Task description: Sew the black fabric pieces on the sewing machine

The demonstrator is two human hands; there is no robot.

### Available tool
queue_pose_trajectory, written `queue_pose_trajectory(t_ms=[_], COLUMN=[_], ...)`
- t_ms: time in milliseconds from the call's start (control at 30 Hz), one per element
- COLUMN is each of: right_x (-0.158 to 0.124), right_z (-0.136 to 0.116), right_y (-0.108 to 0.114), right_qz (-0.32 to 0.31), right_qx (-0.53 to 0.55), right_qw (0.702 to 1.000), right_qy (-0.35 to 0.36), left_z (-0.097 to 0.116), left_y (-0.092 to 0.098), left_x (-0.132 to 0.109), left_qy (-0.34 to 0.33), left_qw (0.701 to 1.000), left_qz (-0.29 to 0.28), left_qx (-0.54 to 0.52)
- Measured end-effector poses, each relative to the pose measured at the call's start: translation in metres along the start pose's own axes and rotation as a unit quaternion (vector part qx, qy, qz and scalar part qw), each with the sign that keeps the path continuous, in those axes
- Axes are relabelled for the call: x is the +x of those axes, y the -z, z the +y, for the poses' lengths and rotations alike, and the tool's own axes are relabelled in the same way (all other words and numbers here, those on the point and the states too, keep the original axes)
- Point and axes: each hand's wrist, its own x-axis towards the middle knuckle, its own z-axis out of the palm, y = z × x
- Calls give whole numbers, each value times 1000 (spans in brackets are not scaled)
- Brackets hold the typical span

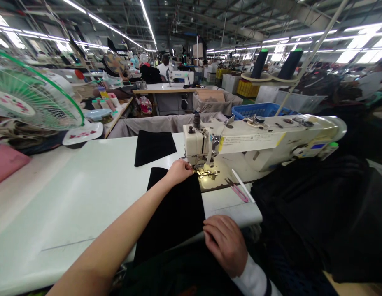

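A black fabric piece (178,213) lies on the pale sewing table, its right edge running up to the presser foot of the sewing machine (197,144). My left hand (179,170) reaches across the cloth and pinches its top corner beside the lit needle plate (207,173). Down at the table's front edge, my right hand (226,244) is closed with its fingertips on the right edge of the same cloth. Another black fabric piece (154,147) lies flat behind my left hand, left of the machine head.
Pink-handled thread snips (238,191) and a white pen-like stick (243,186) lie right of the needle plate. Dark cloth is heaped (317,213) at the right. A green-rimmed fan (33,94) stands at the left. Behind the machine is a blue basket (262,110); a person (164,68) sits farther back.
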Motion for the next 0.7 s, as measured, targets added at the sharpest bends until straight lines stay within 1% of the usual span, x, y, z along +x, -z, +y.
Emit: queue_pose_trajectory(t_ms=[167, 233, 300, 333, 367, 400, 433, 467, 500, 533, 567, 600, 633, 700], right_x=[-2, -3, -2, -2, -2, -2, -2, -2, -3, -3, -3, -3, -2, 0], right_z=[3, 4, 5, 5, 5, 5, 5, 5, 5, 6, 6, 6, 6, 7], right_y=[2, 4, 5, 5, 5, 5, 5, 5, 5, 5, 5, 5, 5, 4], right_qz=[-25, -33, -37, -38, -41, -42, -45, -48, -51, -52, -53, -52, -50, -41], right_qx=[1, -2, -7, -8, -10, -11, -12, -12, -11, -11, -10, -10, -10, -10], right_qw=[1000, 999, 999, 999, 999, 999, 999, 998, 998, 998, 998, 998, 998, 999], right_qy=[11, 20, 25, 26, 27, 27, 27, 27, 26, 26, 27, 28, 28, 24], left_z=[-2, 4, 15, 22, 29, 35, 41, 45, 47, 48, 47, 45, 43, 38], left_y=[-2, -1, 0, 0, 1, 1, 0, -2, -3, -5, -7, -9, -10, -11], left_x=[4, -3, -24, -40, -60, -82, -104, -126, -145, -161, -172, -179, -181, -177], left_qy=[-13, -17, -17, -23, -42, -70, -122, -177, -221, -257, -284, -304, -319, -335], left_qw=[1000, 999, 996, 994, 993, 992, 990, 983, 974, 963, 954, 948, 943, 936], left_qz=[10, 33, 75, 93, 97, 85, 49, -8, -49, -74, -86, -85, -80, -82], left_qx=[8, 21, 40, 49, 54, 54, 50, 38, 33, 35, 39, 48, 58, 71])
